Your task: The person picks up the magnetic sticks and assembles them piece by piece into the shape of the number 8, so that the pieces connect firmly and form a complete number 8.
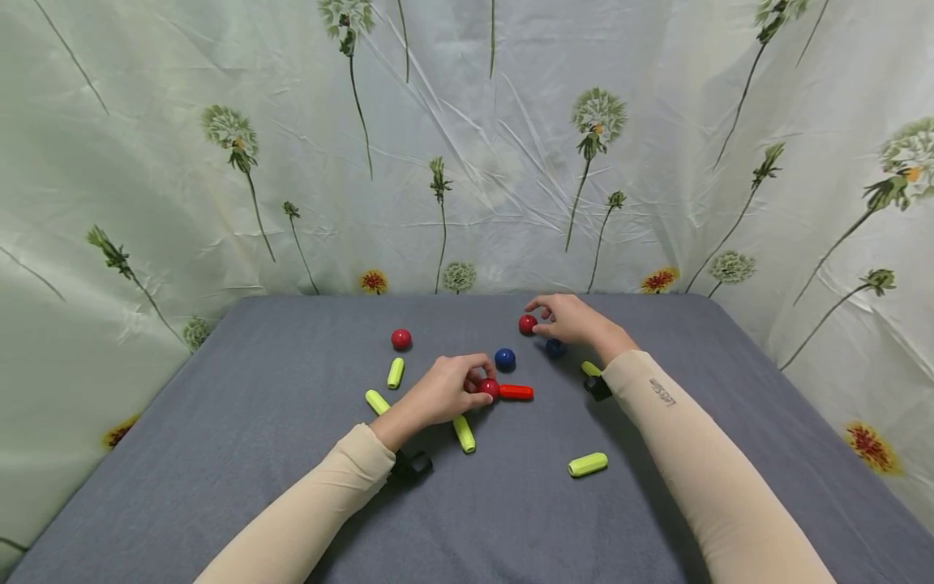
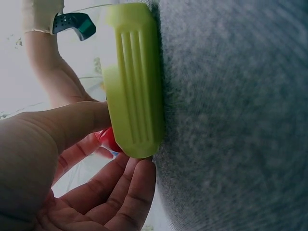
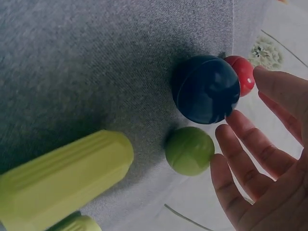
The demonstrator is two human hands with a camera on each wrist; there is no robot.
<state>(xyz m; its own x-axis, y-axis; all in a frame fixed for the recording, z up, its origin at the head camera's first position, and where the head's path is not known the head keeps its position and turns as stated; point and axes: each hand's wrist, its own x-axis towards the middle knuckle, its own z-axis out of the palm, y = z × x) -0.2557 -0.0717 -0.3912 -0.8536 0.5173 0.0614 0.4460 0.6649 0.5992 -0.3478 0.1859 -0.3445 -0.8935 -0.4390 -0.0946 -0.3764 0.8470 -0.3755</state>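
Note:
In the head view my left hand (image 1: pixel 452 388) pinches a red ball (image 1: pixel 490 389) between thumb and fingers, at the left end of a red ribbed stick (image 1: pixel 516 392). The left wrist view shows this hand's curled fingers (image 2: pixel 127 192), while a yellow-green stick (image 2: pixel 137 82) hides most of the ball. My right hand (image 1: pixel 572 319) reaches to a second red ball (image 1: pixel 528 324) near the far edge, fingers spread and loosely bent around it. Below that hand lies a dark blue ball (image 1: pixel 555 348). A green ball (image 3: pixel 190 151) shows beside it in the right wrist view.
Another blue ball (image 1: pixel 505 359) lies between the hands, and a third red ball (image 1: pixel 400 339) farther left. Several yellow-green sticks are scattered about, one at the front right (image 1: pixel 588 464) and one beneath the left hand (image 1: pixel 464 435). A flowered curtain (image 1: pixel 496 203) hangs behind the grey-covered table (image 1: pixel 292 389).

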